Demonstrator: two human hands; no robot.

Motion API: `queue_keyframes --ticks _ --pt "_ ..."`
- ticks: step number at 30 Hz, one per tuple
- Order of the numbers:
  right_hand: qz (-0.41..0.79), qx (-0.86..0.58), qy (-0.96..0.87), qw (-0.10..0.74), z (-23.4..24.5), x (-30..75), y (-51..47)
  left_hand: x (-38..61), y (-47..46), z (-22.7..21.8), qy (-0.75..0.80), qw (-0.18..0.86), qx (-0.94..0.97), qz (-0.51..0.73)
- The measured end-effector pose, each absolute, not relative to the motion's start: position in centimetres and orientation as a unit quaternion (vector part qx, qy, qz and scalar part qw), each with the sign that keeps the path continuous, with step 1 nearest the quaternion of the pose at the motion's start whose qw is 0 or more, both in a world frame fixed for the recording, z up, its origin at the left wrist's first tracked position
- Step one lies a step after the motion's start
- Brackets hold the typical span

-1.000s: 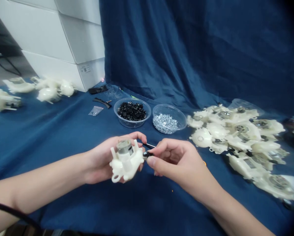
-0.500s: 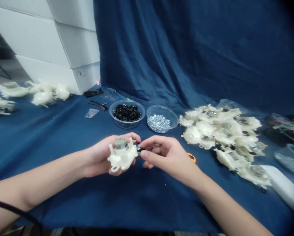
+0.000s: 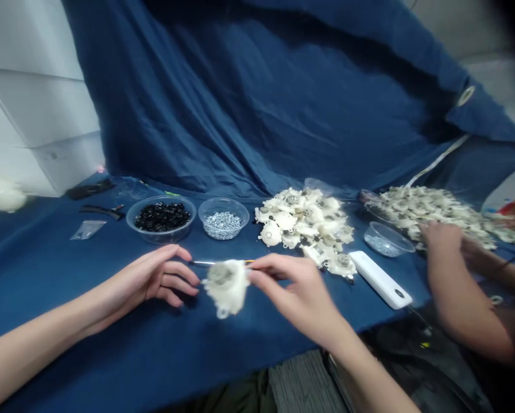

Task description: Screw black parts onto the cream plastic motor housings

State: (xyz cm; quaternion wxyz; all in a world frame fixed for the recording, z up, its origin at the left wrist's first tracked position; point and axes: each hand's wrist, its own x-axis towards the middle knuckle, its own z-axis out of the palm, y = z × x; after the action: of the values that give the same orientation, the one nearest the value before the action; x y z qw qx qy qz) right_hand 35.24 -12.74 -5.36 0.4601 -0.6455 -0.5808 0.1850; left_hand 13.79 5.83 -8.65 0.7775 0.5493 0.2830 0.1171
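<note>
My right hand point(image 3: 298, 287) pinches a cream plastic housing point(image 3: 227, 285) by its right edge, holding it over the blue cloth. A round grey metal part sits in the housing, which is blurred by motion. Left of it, my left hand point(image 3: 165, 278) is apart from the housing, fingers spread and holding nothing. Behind the housing lies a thin screwdriver point(image 3: 203, 263), its shaft showing between my hands and its orange handle mostly hidden. Beyond my hands stand a clear bowl of small black parts point(image 3: 162, 217) and a clear bowl of silver screws point(image 3: 223, 221).
A pile of similar cream housings point(image 3: 304, 215) lies right of the bowls. Near it are a white power bank point(image 3: 380, 280) and another clear bowl point(image 3: 386, 240). At far right, a co-worker's hand point(image 3: 442, 232) reaches to another heap point(image 3: 429, 206). White boxes point(image 3: 46, 109) rise at left.
My left hand has let go of the housing and moved left, opening. The housing now hangs from my right hand alone. The view has swung right, bringing the co-worker's arms into sight.
</note>
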Motion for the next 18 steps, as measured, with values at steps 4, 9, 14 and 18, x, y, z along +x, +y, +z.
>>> queue_keyframes --ticks 4,9,14,18 --pt "-0.004 -0.723 -0.382 0.576 -6.4 42.9 -18.3 13.9 6.0 -9.6 0.275 0.774 0.56 0.11" --pt "-0.153 -0.751 -0.226 0.601 -8.7 52.7 -22.4 14.0 6.3 -10.3 0.281 0.762 0.572 0.112" --pt "-0.151 -0.755 -0.238 0.592 -9.8 53.5 -22.6 14.4 6.0 -10.7 0.277 0.727 0.611 0.143" --pt "-0.175 -0.753 -0.287 0.565 -9.0 51.5 -20.4 14.4 6.0 -10.8 0.279 0.727 0.611 0.142"
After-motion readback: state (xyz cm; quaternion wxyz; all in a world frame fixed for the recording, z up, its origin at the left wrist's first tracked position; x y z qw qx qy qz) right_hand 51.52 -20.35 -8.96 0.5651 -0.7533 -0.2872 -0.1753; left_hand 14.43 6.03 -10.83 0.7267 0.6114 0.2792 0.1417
